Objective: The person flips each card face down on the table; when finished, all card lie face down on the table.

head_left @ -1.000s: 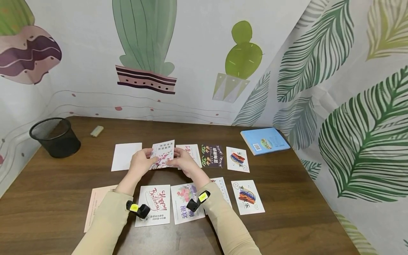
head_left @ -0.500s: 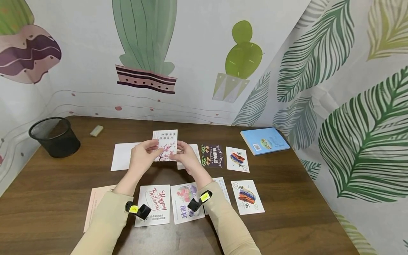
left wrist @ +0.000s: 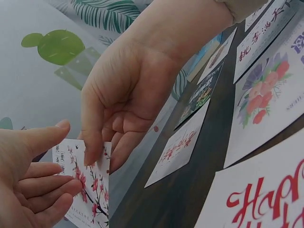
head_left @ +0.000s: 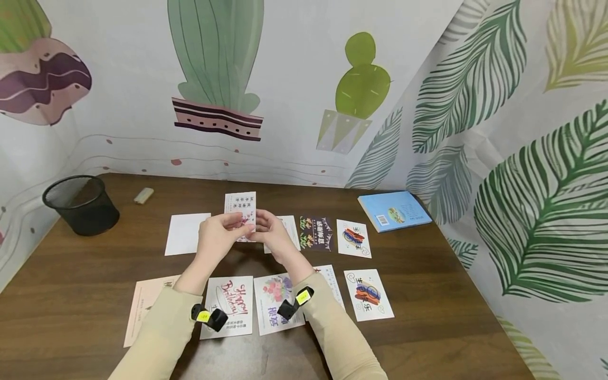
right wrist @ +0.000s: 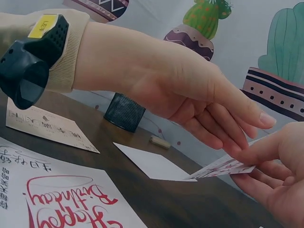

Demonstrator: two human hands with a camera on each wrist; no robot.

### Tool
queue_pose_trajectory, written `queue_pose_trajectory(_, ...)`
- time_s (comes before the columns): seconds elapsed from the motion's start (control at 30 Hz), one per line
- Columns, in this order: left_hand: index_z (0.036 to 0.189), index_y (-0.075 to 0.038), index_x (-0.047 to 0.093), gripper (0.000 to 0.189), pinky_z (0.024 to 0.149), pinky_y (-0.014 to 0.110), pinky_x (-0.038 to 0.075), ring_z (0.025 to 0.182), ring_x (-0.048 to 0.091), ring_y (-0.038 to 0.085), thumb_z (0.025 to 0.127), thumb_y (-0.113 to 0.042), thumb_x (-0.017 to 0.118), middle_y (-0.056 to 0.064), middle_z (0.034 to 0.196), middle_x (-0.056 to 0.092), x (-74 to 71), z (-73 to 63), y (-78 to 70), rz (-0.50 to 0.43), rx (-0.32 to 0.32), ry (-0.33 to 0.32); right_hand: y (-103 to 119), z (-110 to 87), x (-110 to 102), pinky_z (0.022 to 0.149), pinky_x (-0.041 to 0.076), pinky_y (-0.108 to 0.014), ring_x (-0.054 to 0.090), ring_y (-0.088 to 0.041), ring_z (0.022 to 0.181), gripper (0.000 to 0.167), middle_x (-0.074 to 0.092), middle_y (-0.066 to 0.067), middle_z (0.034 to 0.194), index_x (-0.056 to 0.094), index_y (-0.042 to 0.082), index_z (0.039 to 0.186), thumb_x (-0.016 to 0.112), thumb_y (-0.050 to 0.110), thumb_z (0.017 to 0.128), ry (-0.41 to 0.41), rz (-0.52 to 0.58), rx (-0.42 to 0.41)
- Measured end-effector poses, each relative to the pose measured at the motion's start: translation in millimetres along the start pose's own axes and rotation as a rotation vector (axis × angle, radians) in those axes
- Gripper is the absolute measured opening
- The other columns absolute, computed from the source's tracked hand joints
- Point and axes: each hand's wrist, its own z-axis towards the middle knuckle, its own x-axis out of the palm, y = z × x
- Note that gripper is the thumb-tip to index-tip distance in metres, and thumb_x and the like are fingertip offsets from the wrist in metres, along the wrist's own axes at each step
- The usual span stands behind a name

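Note:
A white greeting card [head_left: 246,202] with pink plum blossom and rows of dark lettering is held up over the back row of cards. My right hand [head_left: 275,235] pinches its edge, thumb across the printed face, as the left wrist view shows. At the card's other side is my left hand [head_left: 214,237]. In the left wrist view its thumb is lifted off and its loosely bent fingers [left wrist: 52,185] overlap the printed face. Below the hands, a blank white card [head_left: 187,232] lies at left, and a red-lettered card [head_left: 291,229] is partly hidden by my right hand.
The back row continues with a dark floral card [head_left: 315,233] and a colourful card [head_left: 353,237]. Nearer lie a peach card [head_left: 142,306], a Happy Birthday card [head_left: 233,303] and several others. A black mesh bin [head_left: 87,211], an eraser [head_left: 144,196] and a blue book [head_left: 394,210] stand farther back.
The blossom card has risen from low over the back row to a more upright position, then shifted slightly left. My left thumb has come off it; the right hand keeps its pinch.

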Motion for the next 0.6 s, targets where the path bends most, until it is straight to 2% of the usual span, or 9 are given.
queue_pose_trajectory(0.1, 0.116, 0.004, 0.069, 0.044, 0.074, 0.034, 0.06, 0.096, 0.072, 0.033, 0.083, -0.023, 0.079, 0.02, 0.106, 0.073, -0.6, -1.3, -1.1, 0.006, 0.014, -0.029, 2.3, -2.2, 2.4, 0.085, 0.057, -0.027, 0.063, -0.018, 0.104, 0.063, 0.055, -0.03, 0.131, 0.044, -0.006, 0.139, 0.061, -0.015, 0.08, 0.019, 0.011, -0.022)
queue_pose_trajectory(0.17, 0.114, 0.003, 0.07, 0.044, 0.07, 0.028, 0.06, 0.094, 0.072, 0.032, 0.081, -0.024, 0.081, 0.019, 0.104, 0.073, -1.1, -1.9, -2.4, 0.009, 0.025, -0.057, 4.5, -4.2, 4.6, 0.087, 0.057, -0.029, 0.063, -0.018, 0.106, 0.062, 0.055, -0.029, 0.132, 0.044, -0.006, 0.139, 0.062, -0.015, 0.08, 0.033, 0.005, -0.045)
queue_pose_trajectory(0.33, 0.11, 0.001, 0.073, 0.045, 0.06, 0.008, 0.049, 0.09, 0.073, 0.03, 0.076, -0.027, 0.085, 0.016, 0.1, 0.075, -2.3, -1.8, -4.1, 0.003, 0.036, -0.119, 8.8, -8.3, 9.3, 0.091, 0.055, -0.028, 0.061, -0.02, 0.114, 0.062, 0.055, -0.023, 0.134, 0.046, -0.002, 0.138, 0.067, -0.013, 0.08, 0.066, -0.031, -0.086)
queue_pose_trajectory(0.47, 0.109, 0.002, 0.073, 0.046, 0.059, 0.004, 0.046, 0.089, 0.073, 0.031, 0.075, -0.025, 0.086, 0.017, 0.099, 0.074, -4.4, -2.0, -6.1, -0.026, 0.044, -0.135, 9.2, -9.4, 10.2, 0.093, 0.052, -0.024, 0.059, -0.02, 0.119, 0.063, 0.055, -0.019, 0.136, 0.048, 0.001, 0.138, 0.07, -0.01, 0.08, 0.082, -0.063, -0.104)
queue_pose_trajectory(0.6, 0.111, 0.003, 0.072, 0.047, 0.06, 0.003, 0.047, 0.09, 0.073, 0.032, 0.075, -0.024, 0.086, 0.019, 0.101, 0.073, -6.0, -1.4, -6.3, -0.034, 0.05, -0.127, 8.9, -9.2, 9.4, 0.098, 0.05, -0.03, 0.058, -0.02, 0.121, 0.063, 0.055, -0.018, 0.137, 0.048, 0.001, 0.138, 0.071, -0.01, 0.08, 0.104, -0.072, -0.123)
